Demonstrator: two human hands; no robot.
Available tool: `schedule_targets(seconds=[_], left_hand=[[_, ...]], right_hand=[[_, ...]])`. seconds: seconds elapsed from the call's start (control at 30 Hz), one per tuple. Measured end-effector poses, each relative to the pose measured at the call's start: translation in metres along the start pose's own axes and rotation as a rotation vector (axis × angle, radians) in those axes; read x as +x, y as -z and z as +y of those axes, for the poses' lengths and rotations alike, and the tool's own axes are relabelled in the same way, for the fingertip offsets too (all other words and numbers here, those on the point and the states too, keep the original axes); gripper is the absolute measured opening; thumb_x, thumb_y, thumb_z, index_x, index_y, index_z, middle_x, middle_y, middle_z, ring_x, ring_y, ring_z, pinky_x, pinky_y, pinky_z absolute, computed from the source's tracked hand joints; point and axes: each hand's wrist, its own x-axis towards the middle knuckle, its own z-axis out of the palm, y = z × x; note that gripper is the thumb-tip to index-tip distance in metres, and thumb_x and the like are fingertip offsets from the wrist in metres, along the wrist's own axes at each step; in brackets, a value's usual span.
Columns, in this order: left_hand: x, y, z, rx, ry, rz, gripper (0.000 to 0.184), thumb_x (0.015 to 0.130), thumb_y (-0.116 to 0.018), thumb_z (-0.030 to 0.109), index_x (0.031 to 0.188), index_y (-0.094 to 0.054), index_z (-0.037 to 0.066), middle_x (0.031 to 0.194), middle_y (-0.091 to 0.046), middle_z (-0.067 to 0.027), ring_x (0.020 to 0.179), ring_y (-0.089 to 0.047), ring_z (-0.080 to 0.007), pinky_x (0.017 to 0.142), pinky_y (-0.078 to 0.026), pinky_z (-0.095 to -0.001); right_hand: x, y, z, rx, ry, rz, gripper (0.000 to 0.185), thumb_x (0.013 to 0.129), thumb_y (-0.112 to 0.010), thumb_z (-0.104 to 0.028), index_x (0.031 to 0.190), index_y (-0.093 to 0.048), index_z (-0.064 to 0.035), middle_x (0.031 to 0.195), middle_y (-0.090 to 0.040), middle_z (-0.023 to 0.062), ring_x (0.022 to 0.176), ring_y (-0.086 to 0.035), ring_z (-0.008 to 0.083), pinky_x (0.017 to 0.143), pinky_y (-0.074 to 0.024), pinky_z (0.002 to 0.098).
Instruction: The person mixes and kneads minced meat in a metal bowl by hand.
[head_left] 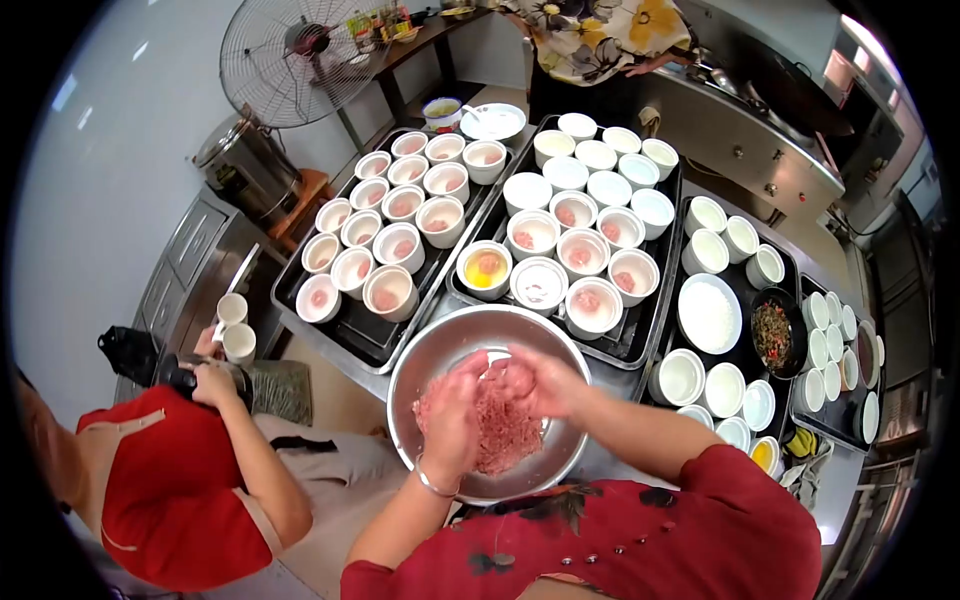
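Note:
A large steel bowl (572, 455) stands at the near table edge, holding a mound of pink minced meat (505, 440). Over the mound, my left hand (455, 405) curves inward with its fingers together. My right hand (540, 383) is cupped opposite, its curled fingers around a bit of the meat. The fingertips of both hands nearly meet, and part of what lies between them is hidden. Just beyond the bowl's rim are a white cup with egg yolk (487, 270), a white cup (540, 285) and a cup with a meat lump (594, 306).
Black trays (345, 335) of white cups, many with meat inside, fill the table beyond the bowl. At right are a white bowl (710, 313) and a dark pan of chopped food (773, 335). A co-worker in red (180, 480) holds cups at left; another person (605, 40) stands behind.

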Motion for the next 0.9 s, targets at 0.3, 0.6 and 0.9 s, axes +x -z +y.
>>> schedule_targets(seconds=[0.3,0.6,0.9], left_hand=[[-0.019,0.052,-0.007,-0.225,0.18,0.256,0.019,0.081,-0.05,0.014,0.095,-0.049,0.002,0.094,-0.053,-0.008,0.089,-0.051,-0.0202,0.077,-0.043,-0.0323],[-0.024,0.072,-0.01,-0.209,0.191,0.378,0.019,0.082,-0.048,0.013,0.097,-0.048,0.001,0.097,-0.052,-0.0087,0.089,-0.052,-0.0186,0.077,-0.043,-0.0291],[-0.007,0.079,0.002,-0.37,0.153,0.372,0.016,0.082,-0.046,0.014,0.093,-0.049,0.004,0.093,-0.054,-0.0099,0.085,-0.052,-0.0191,0.075,-0.043,-0.0313]], right_hand=[[0.113,0.036,-0.232,-1.087,0.923,0.874,0.024,0.067,-0.06,-0.023,0.082,-0.058,-0.0042,0.069,-0.058,0.0086,0.061,-0.055,0.0176,0.054,-0.0445,0.03],[0.151,0.037,-0.26,-1.805,1.005,0.886,0.026,0.062,-0.054,-0.008,0.088,-0.06,-0.0074,0.087,-0.057,0.0176,0.083,-0.055,0.0318,0.071,-0.0447,0.0389],[0.073,-0.009,-0.046,-2.313,0.56,-0.687,0.033,0.07,-0.051,-0.008,0.103,-0.051,-0.0078,0.104,-0.052,0.0092,0.098,-0.046,0.0282,0.084,-0.0377,0.0359]])
